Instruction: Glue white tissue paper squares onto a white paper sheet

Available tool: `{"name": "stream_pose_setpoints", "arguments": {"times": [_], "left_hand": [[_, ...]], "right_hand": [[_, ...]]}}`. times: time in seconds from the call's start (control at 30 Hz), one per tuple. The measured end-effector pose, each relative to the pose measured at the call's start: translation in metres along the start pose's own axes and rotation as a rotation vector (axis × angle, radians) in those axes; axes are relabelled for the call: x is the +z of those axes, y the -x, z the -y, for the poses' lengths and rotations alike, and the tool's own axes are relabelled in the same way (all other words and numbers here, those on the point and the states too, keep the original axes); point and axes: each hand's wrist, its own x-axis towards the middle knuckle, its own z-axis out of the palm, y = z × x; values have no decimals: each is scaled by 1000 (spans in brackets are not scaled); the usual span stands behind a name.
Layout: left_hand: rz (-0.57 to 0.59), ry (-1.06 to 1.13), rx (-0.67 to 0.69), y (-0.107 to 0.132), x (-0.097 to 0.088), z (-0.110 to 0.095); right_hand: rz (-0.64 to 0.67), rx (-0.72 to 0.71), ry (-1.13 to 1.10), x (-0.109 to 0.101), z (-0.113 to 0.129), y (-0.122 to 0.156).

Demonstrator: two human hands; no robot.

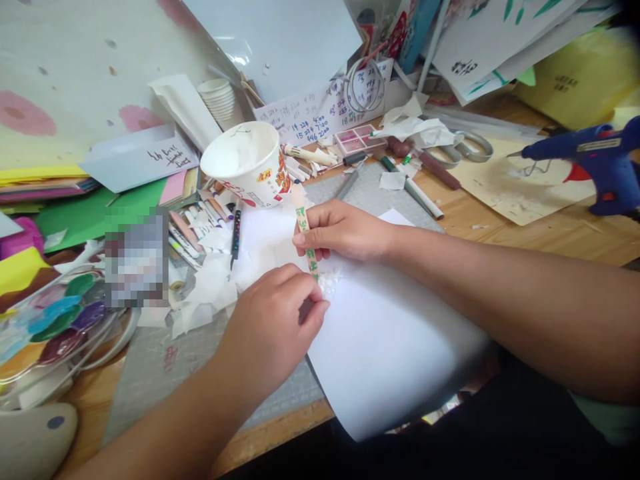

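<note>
My right hand [345, 230] grips a narrow cream strip [301, 217] with green print between thumb and fingers. The strip slants down over a white paper sheet [395, 333]. Close to its lower end, my left hand [275, 320] is closed in a pinch, thumb against forefinger. Whatever sits between those fingertips is too small to make out. A little heap of whitish, translucent bits [330, 283] lies on the paper beside the left fingertips.
A white paper bucket [245, 163] stands behind my hands. Markers [200, 227] and paper scraps [200, 300] litter the grey cutting mat [150, 373]. A paint palette [55, 320] is at left; scissors [470, 147] and a blue glue gun [595, 160] are at right.
</note>
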Motion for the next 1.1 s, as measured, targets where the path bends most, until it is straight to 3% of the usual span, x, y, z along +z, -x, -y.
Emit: {"name": "stream_pose_setpoints", "arguments": {"times": [0.3,0.5,0.77,1.1], "left_hand": [[-126,-99,-131,-3,-15,13],[-174,-198,-70,0,-19,11],[-128,-290,-44,1,-23,20],[20,-74,-84,-3,-11,9]], "right_hand": [[3,-30,-37,-1,-4,0],[9,-44,-100,-3,-2,2],[287,-61,11,-1,-4,5],[105,-28,213,-4,-6,1]]}}
